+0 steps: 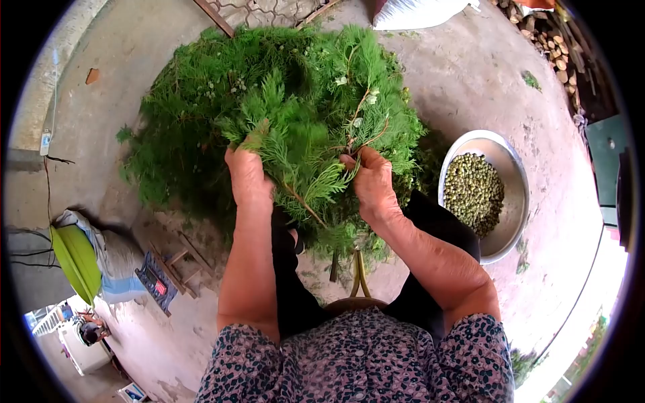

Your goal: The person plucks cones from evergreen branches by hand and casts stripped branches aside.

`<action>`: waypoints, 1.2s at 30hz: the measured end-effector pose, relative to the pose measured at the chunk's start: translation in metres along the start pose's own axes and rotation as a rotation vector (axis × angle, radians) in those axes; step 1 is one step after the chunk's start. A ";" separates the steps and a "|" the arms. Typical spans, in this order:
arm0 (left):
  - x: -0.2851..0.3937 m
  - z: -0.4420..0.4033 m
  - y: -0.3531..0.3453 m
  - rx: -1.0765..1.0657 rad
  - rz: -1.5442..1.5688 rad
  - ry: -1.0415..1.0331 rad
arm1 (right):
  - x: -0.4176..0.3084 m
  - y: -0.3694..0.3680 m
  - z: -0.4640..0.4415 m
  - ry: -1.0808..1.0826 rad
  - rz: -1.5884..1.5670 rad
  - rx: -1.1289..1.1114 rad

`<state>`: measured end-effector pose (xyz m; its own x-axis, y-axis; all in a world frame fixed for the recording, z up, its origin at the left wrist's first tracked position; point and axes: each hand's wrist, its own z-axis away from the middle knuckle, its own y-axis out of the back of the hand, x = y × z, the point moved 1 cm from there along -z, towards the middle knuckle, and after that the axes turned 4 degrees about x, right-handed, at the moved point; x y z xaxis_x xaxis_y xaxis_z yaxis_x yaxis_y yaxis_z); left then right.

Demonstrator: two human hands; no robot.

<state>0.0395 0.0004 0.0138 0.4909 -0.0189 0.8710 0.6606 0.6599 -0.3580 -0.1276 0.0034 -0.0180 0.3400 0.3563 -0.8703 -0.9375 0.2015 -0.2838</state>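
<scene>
A large heap of green, scaly-leaved conifer branches [181, 114] lies on the ground before my knees. My left hand [250, 171] is closed around a leafy conifer branch [299, 134] that stretches rightward over the heap. My right hand [371, 180] pinches the thin stems of a conifer sprig [363, 114] bearing a few pale green cones. To the right of my knee stands a metal basin [510, 215], partly filled with small round green cones [474, 191].
A white sack [416, 13] lies beyond the heap, with stacked firewood [556, 54] at the upper right. On the left are a lime-green basin [75, 262], a filled sack [121, 252] and a small wooden stool [178, 262]. Yellow-handled shears or a similar tool [360, 275] sit between my legs.
</scene>
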 end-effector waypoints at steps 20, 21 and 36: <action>-0.024 0.005 -0.024 -0.378 -0.564 -0.133 | 0.006 0.000 0.000 0.380 0.539 -0.110; -0.022 0.006 -0.025 -0.380 -0.485 -0.047 | 0.006 0.000 -0.001 0.464 0.591 -0.133; -0.025 0.012 -0.026 -0.337 -0.199 0.046 | -0.029 -0.010 0.002 0.703 0.262 -0.216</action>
<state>0.0037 -0.0074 0.0056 0.3539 -0.1602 0.9215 0.8913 0.3565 -0.2803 -0.1279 -0.0071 0.0107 0.0463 -0.3090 -0.9499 -0.9989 -0.0167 -0.0432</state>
